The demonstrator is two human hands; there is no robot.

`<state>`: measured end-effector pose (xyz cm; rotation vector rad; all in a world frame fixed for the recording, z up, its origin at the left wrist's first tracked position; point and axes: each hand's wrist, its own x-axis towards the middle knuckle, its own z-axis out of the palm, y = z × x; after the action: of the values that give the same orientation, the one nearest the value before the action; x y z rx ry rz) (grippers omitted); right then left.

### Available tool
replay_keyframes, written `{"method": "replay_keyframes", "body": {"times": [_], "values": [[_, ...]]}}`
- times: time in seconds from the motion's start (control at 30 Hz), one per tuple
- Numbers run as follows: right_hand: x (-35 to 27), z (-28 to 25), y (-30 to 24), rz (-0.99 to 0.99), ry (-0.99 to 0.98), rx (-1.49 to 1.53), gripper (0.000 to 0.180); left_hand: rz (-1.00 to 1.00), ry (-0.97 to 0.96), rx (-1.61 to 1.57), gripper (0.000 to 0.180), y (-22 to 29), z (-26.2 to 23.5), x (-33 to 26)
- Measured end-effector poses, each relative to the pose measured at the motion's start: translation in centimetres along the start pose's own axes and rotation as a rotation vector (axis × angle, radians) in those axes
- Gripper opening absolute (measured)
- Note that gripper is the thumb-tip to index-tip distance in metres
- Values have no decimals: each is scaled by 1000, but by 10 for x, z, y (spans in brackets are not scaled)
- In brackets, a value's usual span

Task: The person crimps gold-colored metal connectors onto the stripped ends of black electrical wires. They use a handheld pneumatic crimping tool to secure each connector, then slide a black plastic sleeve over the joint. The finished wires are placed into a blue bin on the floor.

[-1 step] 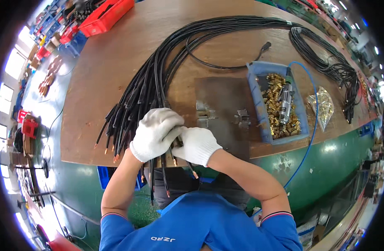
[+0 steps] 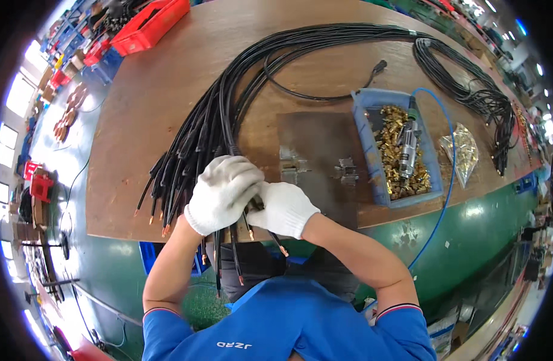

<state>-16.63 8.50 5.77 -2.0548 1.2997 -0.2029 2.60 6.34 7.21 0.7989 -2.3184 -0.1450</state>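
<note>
Black cables (image 2: 198, 141) left of the blue bin (image 2: 366, 132): my left hand (image 2: 222, 195) and right hand (image 2: 285, 208) seemingly work them, grip unreadable; steadiness needed next.

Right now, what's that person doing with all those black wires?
Their left hand and right hand, both gloved in white, are close together at the black wires, by the near edge of the table. What each one grips is hidden. Some wire ends hang over the edge. To the right, a blue box holds small gold-coloured pieces, with a silver tool on top.
</note>
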Motion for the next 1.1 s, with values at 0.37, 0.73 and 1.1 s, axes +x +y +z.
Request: {"method": "replay_keyframes", "body": {"times": [0.37,0.73,1.1], "values": [[-4,-51,14,-198,-144,61,36,254,-345,51,45,-22,-33,32],[-33,-23,51,-295,271,-351,25,116,-230,138,18,-46,-32,8],[-33,-33,64,-376,388,-489,13,117,-311,45,32,-11,-11,35]]}}
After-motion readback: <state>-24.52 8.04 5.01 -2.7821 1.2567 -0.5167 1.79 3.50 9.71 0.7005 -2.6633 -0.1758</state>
